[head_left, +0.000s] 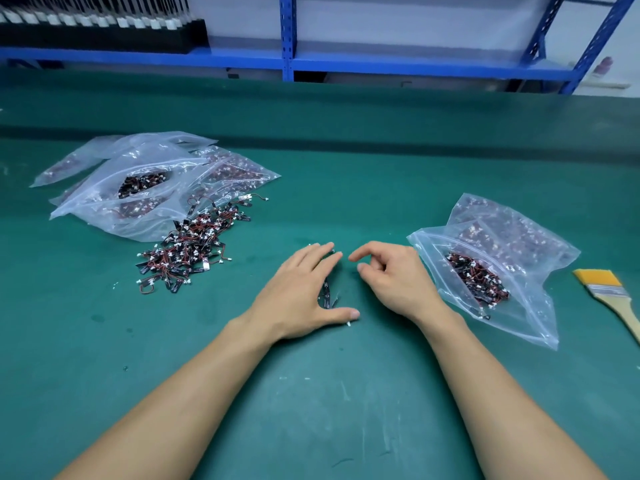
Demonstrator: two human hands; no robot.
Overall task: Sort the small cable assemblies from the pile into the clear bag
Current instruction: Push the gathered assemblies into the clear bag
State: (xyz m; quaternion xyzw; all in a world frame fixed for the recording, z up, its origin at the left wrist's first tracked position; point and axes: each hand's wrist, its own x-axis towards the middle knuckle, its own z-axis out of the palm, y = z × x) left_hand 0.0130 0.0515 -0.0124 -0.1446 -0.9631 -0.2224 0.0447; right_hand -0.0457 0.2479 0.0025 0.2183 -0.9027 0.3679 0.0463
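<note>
**Bright, even light**

Soft overhead light fills the frame; the left hand (296,294) throws only a faint shadow on the green bench (329,403). Pale glare streaks the clear bag (535,318) at right. Blue shelf uprights (604,32) lean at upper right, bent by the wide lens.

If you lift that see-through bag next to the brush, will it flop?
Probably: the clear bag is thin, crinkled plastic lying slumped. The cable assemblies inside look loose, so they would likely slide to the lowest corner. Its mouth seems open, so tipping might spill some.
</note>
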